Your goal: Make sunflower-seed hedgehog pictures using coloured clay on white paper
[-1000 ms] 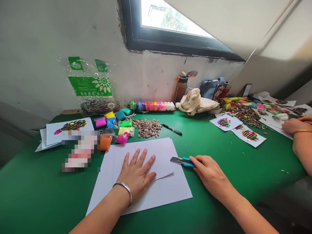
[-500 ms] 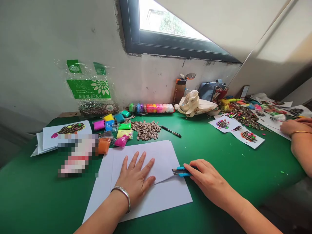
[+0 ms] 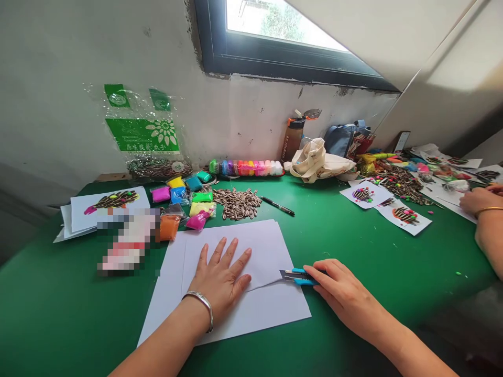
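My left hand [image 3: 222,280] lies flat with spread fingers on a folded or smaller white sheet [image 3: 263,256]. Beneath it is a larger white sheet of paper [image 3: 283,306]. A silver bangle circles the left wrist. My right hand [image 3: 340,290] grips a blue and black utility knife [image 3: 301,277] at the right side of the papers. The knife's blade end reaches the right edge of the upper sheet, near where that sheet's lower edge lifts slightly. Whether the blade touches the paper I cannot tell.
Behind the papers lie a heap of sunflower seeds [image 3: 238,203], a black pen [image 3: 277,206] and coloured clay packets [image 3: 170,226]. Seed pictures lie left [image 3: 110,209] and right [image 3: 404,217]. A bottle [image 3: 293,139] and cloth bag [image 3: 314,162] stand by the wall. Another person's hands [image 3: 481,201] are at far right.
The view has tilted down slightly. My right hand has drawn the utility knife a little to the right, and more of its blade end shows. My left hand stays flat on the paper.
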`<state>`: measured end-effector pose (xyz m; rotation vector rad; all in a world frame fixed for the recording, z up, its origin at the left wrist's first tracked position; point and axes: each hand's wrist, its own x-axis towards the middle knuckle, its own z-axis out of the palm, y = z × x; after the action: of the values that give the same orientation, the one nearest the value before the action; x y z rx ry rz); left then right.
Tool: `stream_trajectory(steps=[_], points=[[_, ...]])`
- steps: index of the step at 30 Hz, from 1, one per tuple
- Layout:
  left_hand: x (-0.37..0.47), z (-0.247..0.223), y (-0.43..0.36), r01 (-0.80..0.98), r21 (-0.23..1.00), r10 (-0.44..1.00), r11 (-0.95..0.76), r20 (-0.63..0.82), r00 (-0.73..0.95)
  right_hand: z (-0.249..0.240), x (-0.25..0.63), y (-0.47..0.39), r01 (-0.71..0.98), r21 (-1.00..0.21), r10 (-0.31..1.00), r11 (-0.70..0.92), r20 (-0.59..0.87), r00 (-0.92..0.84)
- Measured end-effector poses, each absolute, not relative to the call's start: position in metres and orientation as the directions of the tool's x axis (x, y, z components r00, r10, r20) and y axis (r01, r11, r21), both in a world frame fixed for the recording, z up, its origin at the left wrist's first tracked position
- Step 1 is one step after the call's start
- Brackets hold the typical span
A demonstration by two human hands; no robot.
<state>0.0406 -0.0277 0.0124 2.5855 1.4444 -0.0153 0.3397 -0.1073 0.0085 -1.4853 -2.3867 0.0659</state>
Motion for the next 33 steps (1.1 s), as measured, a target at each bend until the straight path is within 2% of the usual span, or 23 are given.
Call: stream_trajectory(steps=[8, 26, 33], points=[[0.043, 0.014, -0.028, 0.857, 0.136, 0.847, -0.497, -0.140, 0.514, 0.004, 0.337, -0.116, 0.862, -0.227, 0.881, 0.452, 0.264, -0.392], [0.042, 0.012, -0.029, 0.854, 0.151, 0.849, -0.498, -0.118, 0.516, 0.000, 0.319, -0.125, 0.870, -0.234, 0.881, 0.434, 0.312, -0.356], [0.043, 0.014, -0.030, 0.855, 0.152, 0.848, -0.496, -0.129, 0.514, 0.002, 0.316, -0.123, 0.864, -0.247, 0.886, 0.438, 0.284, -0.367]])
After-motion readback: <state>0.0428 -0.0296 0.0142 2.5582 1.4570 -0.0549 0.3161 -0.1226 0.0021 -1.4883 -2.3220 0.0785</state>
